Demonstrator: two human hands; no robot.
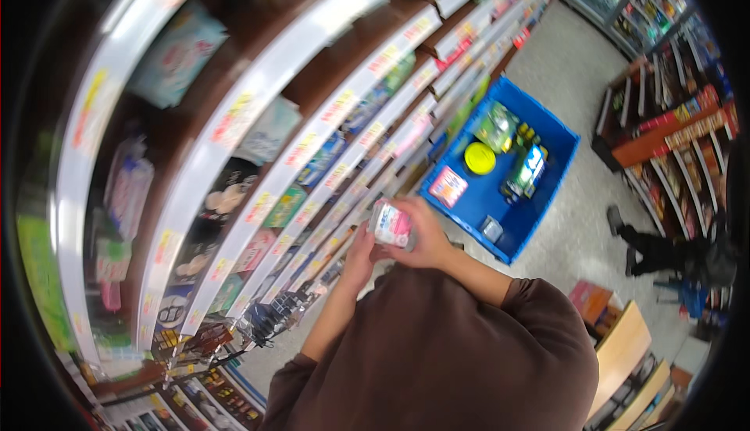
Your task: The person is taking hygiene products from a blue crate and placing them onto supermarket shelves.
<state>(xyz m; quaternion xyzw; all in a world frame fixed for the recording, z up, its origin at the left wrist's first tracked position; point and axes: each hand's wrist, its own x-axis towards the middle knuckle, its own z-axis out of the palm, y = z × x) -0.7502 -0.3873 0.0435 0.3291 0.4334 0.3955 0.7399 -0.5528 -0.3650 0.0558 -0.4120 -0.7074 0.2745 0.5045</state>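
Observation:
Both my hands hold a small clear-and-white package with pink and blue print (392,224) in front of my chest. My left hand (361,249) grips its left side and my right hand (426,234) its right side. Just beyond my right hand is a blue plastic crate (530,233). Inside it lie a round yellow-lidded container (479,158), a green clear-wrapped package (497,127), a dark green and blue package (529,168), a pink and white packet (448,186) and a small clear package (491,229).
Long store shelves (328,111) with price labels and packaged goods run along my left. Across the aisle stand more shelves (668,132), and glass-door coolers (627,3) are at the far end. A person in dark clothes (674,252) is at the right, beyond a wooden counter (622,349).

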